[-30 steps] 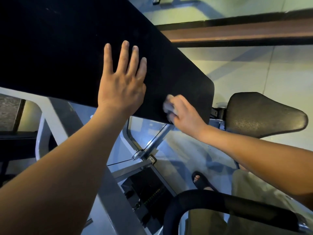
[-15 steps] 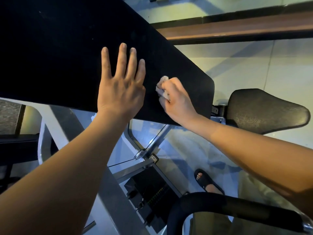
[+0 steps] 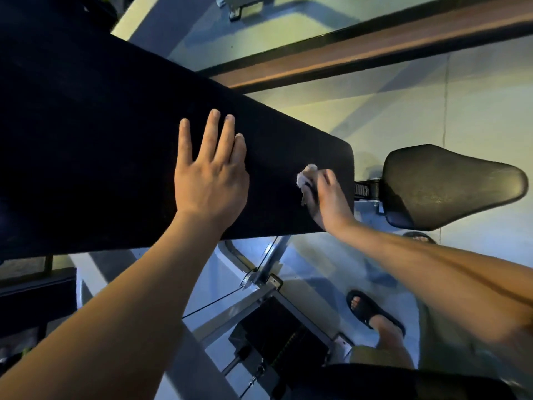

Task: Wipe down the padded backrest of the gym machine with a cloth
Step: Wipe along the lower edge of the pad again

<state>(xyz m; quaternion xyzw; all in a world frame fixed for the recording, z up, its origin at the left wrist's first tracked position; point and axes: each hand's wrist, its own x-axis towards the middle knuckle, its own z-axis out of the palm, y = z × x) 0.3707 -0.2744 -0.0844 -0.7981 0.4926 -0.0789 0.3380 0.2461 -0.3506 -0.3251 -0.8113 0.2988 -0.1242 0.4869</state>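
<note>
The black padded backrest of the gym machine slants across the upper left of the head view. My left hand lies flat on the pad with straight, spread fingers. My right hand grips a small pale cloth and presses it against the pad near its rounded right end. Most of the cloth is hidden inside my fingers.
A black padded seat sits just right of the backrest, joined by a metal bracket. Grey frame bars and a black weight stack lie below. My sandalled foot stands on the tiled floor. A black curved bar crosses the bottom right.
My right hand with the cloth slid up the pad, then back to the right toward the pad's rounded end. My left hand stayed flat in the same place.
</note>
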